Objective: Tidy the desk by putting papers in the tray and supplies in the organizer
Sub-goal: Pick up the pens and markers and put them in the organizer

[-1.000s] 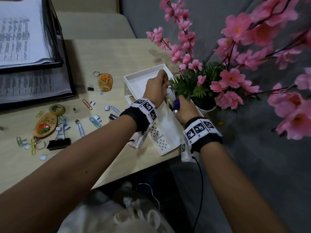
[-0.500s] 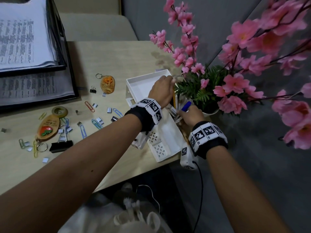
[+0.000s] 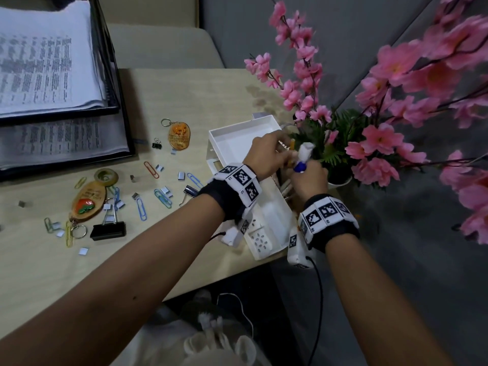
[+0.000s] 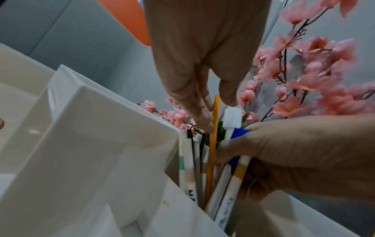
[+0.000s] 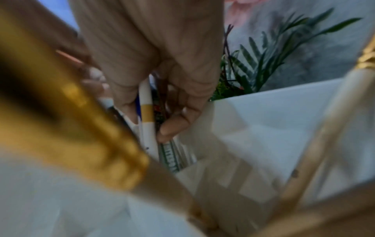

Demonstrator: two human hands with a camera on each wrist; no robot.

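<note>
Left-wrist view shows the right hand [image 4: 294, 154] pinching a bundle of white and blue pens [image 4: 233, 144] standing in the white plastic organizer's [image 4: 97, 128] end slot; the left hand's straight fingers [image 4: 202, 118] steady a yellow pencil [image 4: 213, 141] beside that pinch. Best to lower the bundle straight down, then let go.

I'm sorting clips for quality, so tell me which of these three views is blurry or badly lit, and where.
Head view: dim but sharp; paper clips on the desk read clearly, edges bend. Left wrist view: motion-smeared; the pens and left hand are soft, the flowers streaked. Right wrist view: worst; a gold pen blurs across the front, only the right hand is fairly clear.
</note>
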